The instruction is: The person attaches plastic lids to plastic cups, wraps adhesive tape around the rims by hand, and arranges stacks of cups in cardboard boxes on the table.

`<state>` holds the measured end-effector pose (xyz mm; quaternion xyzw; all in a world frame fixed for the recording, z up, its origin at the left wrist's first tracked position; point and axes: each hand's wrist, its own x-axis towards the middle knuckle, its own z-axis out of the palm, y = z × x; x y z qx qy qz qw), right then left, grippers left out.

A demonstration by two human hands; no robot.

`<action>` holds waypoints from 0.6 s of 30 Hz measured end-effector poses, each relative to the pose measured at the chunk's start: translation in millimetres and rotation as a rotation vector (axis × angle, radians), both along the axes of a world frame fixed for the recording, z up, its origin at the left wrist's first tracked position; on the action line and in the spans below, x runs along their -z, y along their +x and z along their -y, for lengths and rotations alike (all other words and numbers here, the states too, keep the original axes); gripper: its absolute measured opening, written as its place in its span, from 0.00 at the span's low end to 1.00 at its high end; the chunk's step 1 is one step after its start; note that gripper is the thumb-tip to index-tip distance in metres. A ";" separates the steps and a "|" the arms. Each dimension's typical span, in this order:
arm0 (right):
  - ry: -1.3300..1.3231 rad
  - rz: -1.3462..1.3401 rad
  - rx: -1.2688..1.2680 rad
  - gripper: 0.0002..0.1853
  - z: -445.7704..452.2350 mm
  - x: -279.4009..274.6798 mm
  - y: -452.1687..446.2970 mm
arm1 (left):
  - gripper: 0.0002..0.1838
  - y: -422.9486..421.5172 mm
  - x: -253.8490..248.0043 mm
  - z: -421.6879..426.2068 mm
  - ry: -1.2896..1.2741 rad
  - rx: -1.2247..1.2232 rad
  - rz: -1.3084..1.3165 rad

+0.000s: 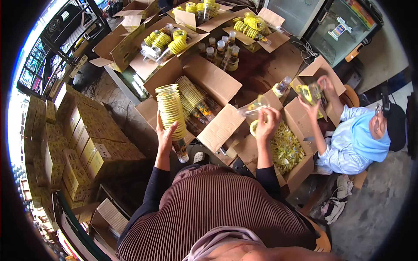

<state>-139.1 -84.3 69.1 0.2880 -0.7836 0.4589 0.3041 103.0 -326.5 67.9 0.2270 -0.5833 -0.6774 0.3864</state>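
My left hand (166, 138) is wrapped round a tall, nearly upright stack of yellow-rimmed plastic cups (169, 102), whose lower end shows dark printing. Just right of it, an open carton (217, 130) holds more such stacks (193, 98), lying on their sides. My right hand (267, 124) has its fingers closed on a clear plastic piece (257, 106) with some yellow on it; its exact kind I cannot make out. Below that hand, another open carton (300, 176) contains many small yellow-and-clear packets (285, 148).
On the right, a co-worker (352, 139) handles a yellow-and-clear item (310, 93). Several cup stacks (222, 50) stand on the dark table (257, 67), near open cartons of yellow-rimmed cups (163, 41). Closed cartons (91, 139) are piled at left. A glass-door cabinet (344, 32) stands behind.
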 end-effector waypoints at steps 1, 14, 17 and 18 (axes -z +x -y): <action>0.008 -0.024 0.077 0.08 -10.4 -2.8 -3.8 | 0.45 -6.1 3.4 2.1 0.020 0.020 0.005; 0.305 0.236 0.191 0.32 -103.0 32.3 -11.2 | 0.54 -95.5 -10.4 -31.0 -0.129 0.804 0.040; 0.169 0.163 0.037 0.29 -93.8 -64.1 -3.7 | 0.53 -108.7 -3.3 -40.4 -0.155 0.928 0.053; 0.101 0.140 0.042 0.28 -92.0 -95.1 -0.6 | 0.53 -112.5 -6.3 -45.1 -0.185 0.986 0.074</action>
